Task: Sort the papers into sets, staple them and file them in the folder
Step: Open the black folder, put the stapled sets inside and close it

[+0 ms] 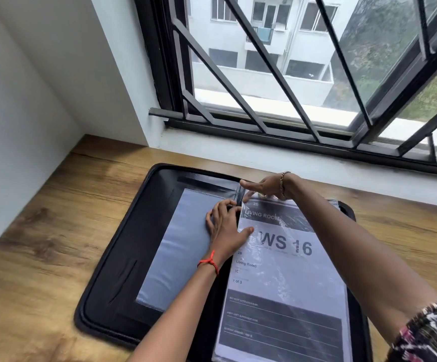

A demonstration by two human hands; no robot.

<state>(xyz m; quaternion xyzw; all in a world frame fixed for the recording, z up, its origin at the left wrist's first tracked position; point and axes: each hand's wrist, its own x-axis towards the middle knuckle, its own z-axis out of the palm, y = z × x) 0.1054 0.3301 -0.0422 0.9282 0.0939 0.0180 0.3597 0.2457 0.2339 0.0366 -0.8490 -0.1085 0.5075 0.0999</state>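
**Head view: printed sheet in its sleeve, lying in the open folder**

A white printed sheet (285,270) headed "WS 16", with "Living Room" and "1 of 3" on it, lies inside a glossy clear plastic sleeve (324,283) on the right half of an open black zip folder (123,244). The folder's left half bears a flat grey pocket (180,244).

The left hand (225,227) rests at the spine, fingers curled against the sleeve's left edge and thumb flat on the sheet. The right hand (264,186) sits at the sleeve's top corner with its forefinger straight and the others folded down. Whether either hand pinches the plastic I cannot tell.

The folder lies on a wood-grain desk (42,231) below a barred window (290,74). Its near edge and the sheet's foot are cut off; the small print is unreadable.
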